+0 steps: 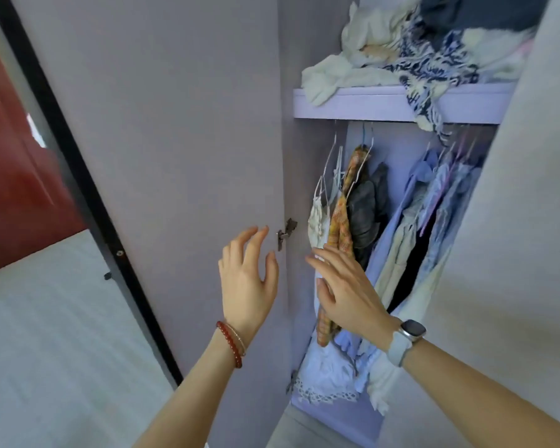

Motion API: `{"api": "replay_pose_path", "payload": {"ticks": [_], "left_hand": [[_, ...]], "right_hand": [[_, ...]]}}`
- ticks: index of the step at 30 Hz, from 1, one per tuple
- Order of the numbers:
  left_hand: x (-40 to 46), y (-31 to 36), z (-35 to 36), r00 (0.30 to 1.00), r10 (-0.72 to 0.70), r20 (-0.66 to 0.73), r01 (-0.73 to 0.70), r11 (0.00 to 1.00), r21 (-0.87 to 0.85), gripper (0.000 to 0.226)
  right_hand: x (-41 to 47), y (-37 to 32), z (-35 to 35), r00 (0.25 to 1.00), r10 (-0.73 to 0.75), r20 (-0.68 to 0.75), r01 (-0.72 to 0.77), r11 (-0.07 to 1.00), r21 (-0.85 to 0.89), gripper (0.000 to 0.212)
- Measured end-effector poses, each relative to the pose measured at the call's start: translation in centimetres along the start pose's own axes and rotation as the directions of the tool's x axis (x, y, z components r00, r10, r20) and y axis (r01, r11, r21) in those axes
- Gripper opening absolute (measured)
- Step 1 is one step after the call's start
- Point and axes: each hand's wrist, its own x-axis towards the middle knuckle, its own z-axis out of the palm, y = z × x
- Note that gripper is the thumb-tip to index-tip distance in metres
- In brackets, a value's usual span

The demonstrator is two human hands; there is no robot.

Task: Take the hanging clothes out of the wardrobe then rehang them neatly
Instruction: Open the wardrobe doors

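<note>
Fingers spread, the right hand (346, 292) reaches the orange plaid garment (341, 227) to lift it; the left hand (248, 279), fingers apart, hovers by the wardrobe door (162, 124)

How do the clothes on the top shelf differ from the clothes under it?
The shelf clothes lie crumpled in a loose pile; the hanging clothes are on hangers. One patterned piece of the shelf clothes droops over the shelf edge; the hanging clothes stay below it. Only the hanging clothes are near the right hand. Both are mostly pale.
</note>
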Motion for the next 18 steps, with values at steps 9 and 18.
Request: {"api": "replay_pose_path", "payload": {"ticks": [9, 18], "left_hand": [[6.7, 11.5, 13.8, 0.926, 0.26, 0.274, -0.164, 0.93, -0.328, 0.053], [11.1, 21.5, 22.8, 0.752, 0.389, 0.532, 0.13, 0.704, -0.699, 0.08]], "right_hand": [[-4.8, 9.6, -12.6, 0.925, 0.293, -0.243, -0.369, 0.845, -0.386, 0.043], [-6.3, 12.5, -19.1, 0.823, 0.404, -0.399, -0.559, 0.701, -0.444, 0.045]]}}
